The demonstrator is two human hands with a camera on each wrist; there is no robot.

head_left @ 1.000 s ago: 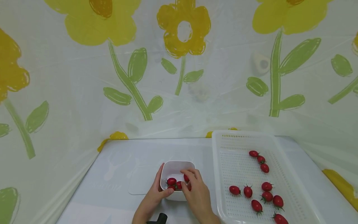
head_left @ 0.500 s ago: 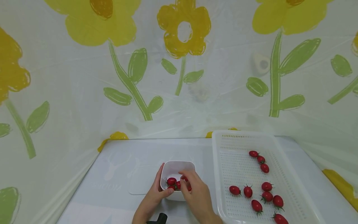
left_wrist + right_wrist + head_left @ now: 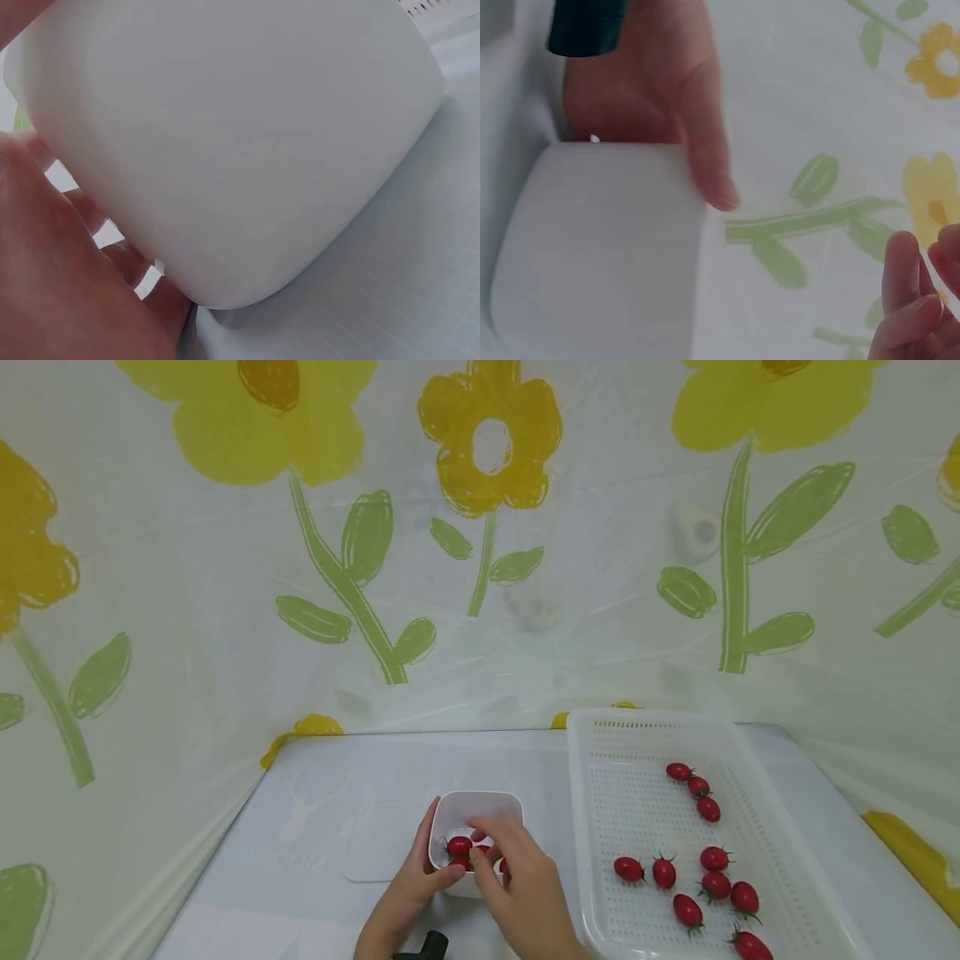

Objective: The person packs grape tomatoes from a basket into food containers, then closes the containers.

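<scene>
Flower-printed sheeting backs a pale table [image 3: 360, 768]. Left hand [image 3: 405, 893] clamps the upright white cup [image 3: 457, 810], mouth up; right hand [image 3: 517, 885], fingers curled, pinches among cherry tomatoes [image 3: 459, 846] inside. Perforated tray [image 3: 600, 827] crowds 3 o'clock; 9 o'clock lies open.

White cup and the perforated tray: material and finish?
White cup: likely plastic, smooth matte, opaque; the left wrist view shows soft rounded corners and no glare. Perforated tray: likely moulded plastic, white with a slight sheen; regular hole grid and slotted rim.
</scene>
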